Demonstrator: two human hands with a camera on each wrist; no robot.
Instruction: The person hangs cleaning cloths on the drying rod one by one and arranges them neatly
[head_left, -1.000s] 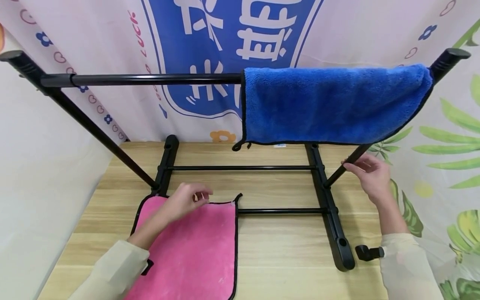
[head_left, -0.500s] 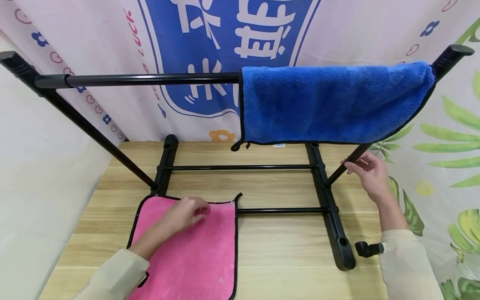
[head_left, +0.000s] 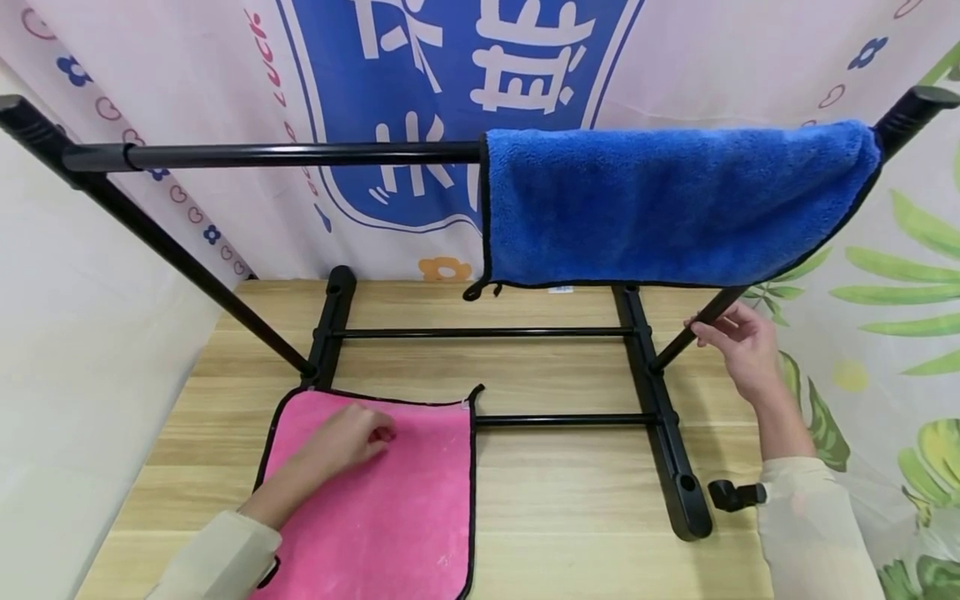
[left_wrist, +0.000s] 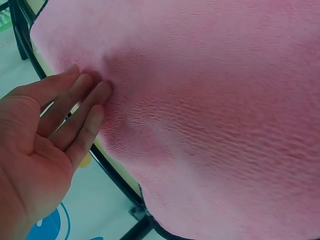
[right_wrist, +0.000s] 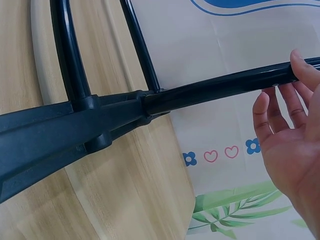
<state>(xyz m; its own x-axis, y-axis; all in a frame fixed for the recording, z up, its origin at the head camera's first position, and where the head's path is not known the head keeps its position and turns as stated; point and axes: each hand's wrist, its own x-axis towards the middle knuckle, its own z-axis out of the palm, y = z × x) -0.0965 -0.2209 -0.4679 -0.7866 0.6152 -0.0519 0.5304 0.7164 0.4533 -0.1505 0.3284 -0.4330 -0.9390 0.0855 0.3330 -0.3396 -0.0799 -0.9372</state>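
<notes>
On the desk (head_left: pixel 570 492) near left | our left hand (head_left: pixel 347 440) has slid nearer across the pink towel (head_left: pixel 405 508), fingers flat, pressing | right hand (head_left: pixel 738 350) still touches the rack's upright (head_left: pixel 693 332), fingers loose, gripping nothing

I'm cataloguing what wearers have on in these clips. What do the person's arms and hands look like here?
Both arms wear loose, pale cream long sleeves ending at the wrists. A small black device sits at the right cuff, and another shows at the left cuff. The left hand and right hand are bare, with no gloves.
</notes>
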